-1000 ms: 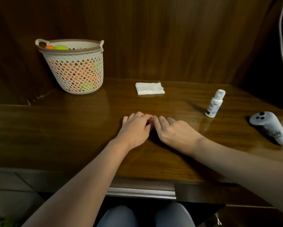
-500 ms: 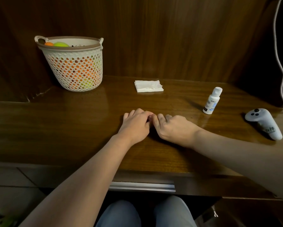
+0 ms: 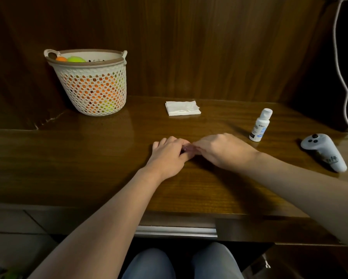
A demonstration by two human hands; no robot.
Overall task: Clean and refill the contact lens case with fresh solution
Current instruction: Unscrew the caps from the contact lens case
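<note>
Both hands meet at the middle of the desk (image 3: 108, 158), fingers curled in toward each other. The left hand (image 3: 169, 156) lies knuckles up with its fingertips bent round a small pinkish, see-through thing, the case (image 3: 187, 148), of which only a sliver shows between the two hands. The right hand (image 3: 223, 150) arches over the case from the right, its fingers curled down onto it; I cannot tell just how they grip, as the hand's back hides them. The case sits low, at or just above the wood, near the middle of the desk. To the right and a little farther off stands the bottle (image 3: 260, 125), upright, white cap on, well clear of the hands. A folded tissue (image 3: 182, 108) lies flat at the far middle of the desk. At far left stands a white mesh basket (image 3: 92, 91) with orange and green balls showing through its holes. A pale controller (image 3: 324, 151) lies on its side at the right edge, and a cord (image 3: 339, 57) hangs down the wall behind it.
</note>
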